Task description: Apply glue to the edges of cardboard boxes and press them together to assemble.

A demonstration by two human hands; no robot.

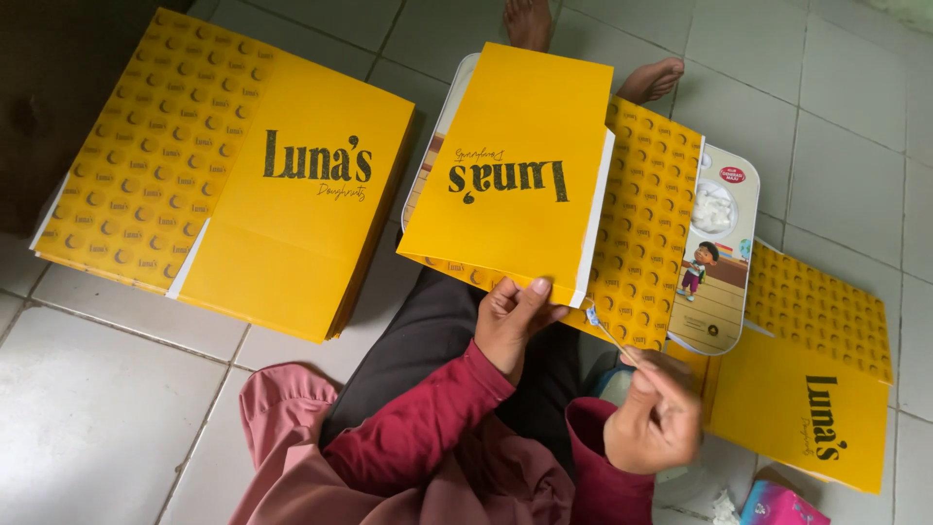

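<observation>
The left hand (513,326) pinches the near edge of a flat yellow cardboard box blank (515,170), thumb on top – the sheet lies over a white plastic lap tray with a cartoon picture (724,248) on the person's legs. The right hand (656,420) has its fingers clenched on a thin white-tipped stick (604,329), its tip just beside the blank's lower corner. The card looks light and stiff yet easily creased – best held by an edge. A stack of the same yellow blanks (233,175) lies on the tiled floor (107,408), another (812,389) by the right hand
</observation>
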